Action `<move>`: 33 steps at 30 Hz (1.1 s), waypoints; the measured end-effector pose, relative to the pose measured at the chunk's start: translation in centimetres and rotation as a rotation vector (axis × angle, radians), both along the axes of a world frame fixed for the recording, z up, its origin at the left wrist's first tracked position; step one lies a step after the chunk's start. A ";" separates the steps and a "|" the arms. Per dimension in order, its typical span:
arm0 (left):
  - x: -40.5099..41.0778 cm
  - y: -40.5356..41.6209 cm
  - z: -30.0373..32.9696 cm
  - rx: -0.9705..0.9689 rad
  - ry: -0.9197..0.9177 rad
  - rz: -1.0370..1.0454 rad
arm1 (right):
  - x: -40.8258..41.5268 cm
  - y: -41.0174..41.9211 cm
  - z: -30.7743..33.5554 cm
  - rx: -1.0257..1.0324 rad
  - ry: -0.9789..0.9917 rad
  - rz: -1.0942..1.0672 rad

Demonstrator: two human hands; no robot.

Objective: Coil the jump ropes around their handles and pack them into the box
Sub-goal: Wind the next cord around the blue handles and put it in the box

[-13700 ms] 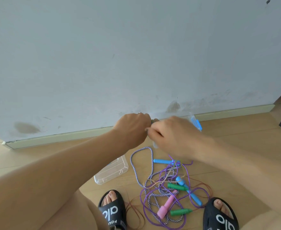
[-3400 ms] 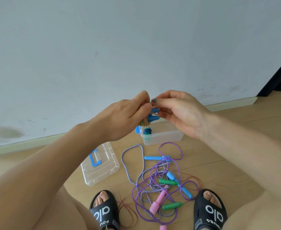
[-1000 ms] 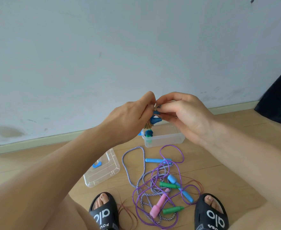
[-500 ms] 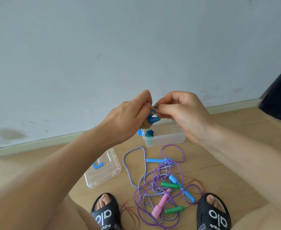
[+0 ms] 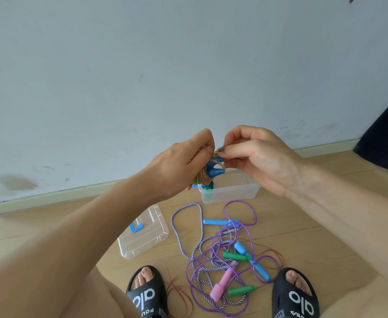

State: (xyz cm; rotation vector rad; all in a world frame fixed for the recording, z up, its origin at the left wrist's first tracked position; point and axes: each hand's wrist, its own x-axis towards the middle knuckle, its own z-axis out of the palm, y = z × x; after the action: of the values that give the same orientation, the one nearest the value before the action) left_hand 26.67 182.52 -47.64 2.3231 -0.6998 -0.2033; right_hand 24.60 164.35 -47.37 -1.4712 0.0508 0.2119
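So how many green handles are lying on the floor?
2. One green handle lies in the middle of the rope tangle; the other green handle lies nearer the feet, beside the pink handle. More may hide under ropes.
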 end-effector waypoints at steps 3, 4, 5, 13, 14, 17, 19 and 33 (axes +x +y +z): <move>0.0 0.1 0.1 -0.024 0.019 -0.019 | 0.1 -0.1 0.0 0.085 0.088 0.017; 0.0 0.2 0.2 -0.037 0.023 -0.030 | 0.2 -0.2 -0.1 0.137 0.132 0.029; 0.0 0.2 0.2 -0.049 0.022 -0.044 | 0.2 -0.3 -0.1 0.192 0.172 0.041; -0.3 0.3 0.4 -0.034 -0.033 -0.107 | 0.2 -1.0 -0.4 0.378 0.312 0.122; -0.3 0.3 0.4 -0.030 -0.037 -0.105 | 0.2 -1.1 -0.5 0.392 0.322 0.138; -0.2 0.3 0.2 -0.017 -0.050 -0.085 | 0.2 -1.0 -0.6 0.296 0.249 0.149; -0.1 0.2 0.2 -0.019 -0.055 -0.053 | 0.1 -0.9 -0.6 0.119 0.087 0.118; 0.7 0.1 0.1 -0.048 0.155 -0.051 | -0.2 -1.0 -0.1 -0.773 -0.565 0.163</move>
State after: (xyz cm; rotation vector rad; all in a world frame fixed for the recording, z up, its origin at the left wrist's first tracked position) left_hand 27.38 182.58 -47.54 2.2177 -0.6788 -0.3811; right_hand 24.44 163.33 -47.46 -2.2595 -0.4953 -0.1196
